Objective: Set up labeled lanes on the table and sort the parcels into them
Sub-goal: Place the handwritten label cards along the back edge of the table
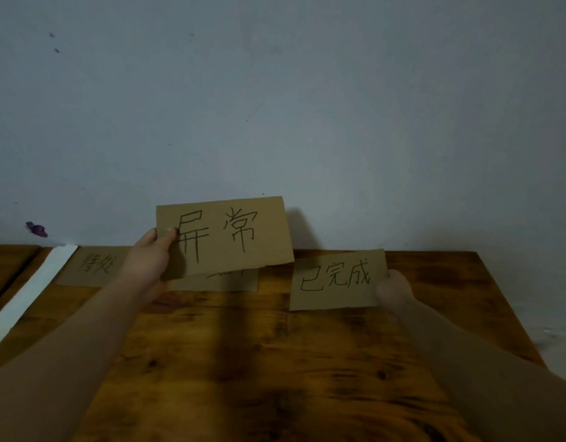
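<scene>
Wooden table [275, 362]: bare boards fill the near foreground; both forearms reach across it toward the back edge, where the lane headings go.
Left hand [147, 260]: pinches the 异常 card [224, 237] at its left edge, thumb on the front face. It holds the card up with the writing toward the camera, likely to read it before choosing its spot.
Right hand [394, 290]: curled round the right edge of the 已完成 card [337, 279], low over the table's back right; whether the card touches the wood I cannot tell.
Far-left card [96, 266]: lies flat at the table's back edge by the wall [307, 106], its writing only partly readable.
Middle card [217, 283]: also flat, mostly hidden behind the raised card.
White strip [33, 288]: runs diagonally down the table's left side, probably a lane divider.
Row so far: two headings laid and two in hand, spaced side by side so each lane gets one.
Parcels: none in view; sorting looks not yet begun.
</scene>
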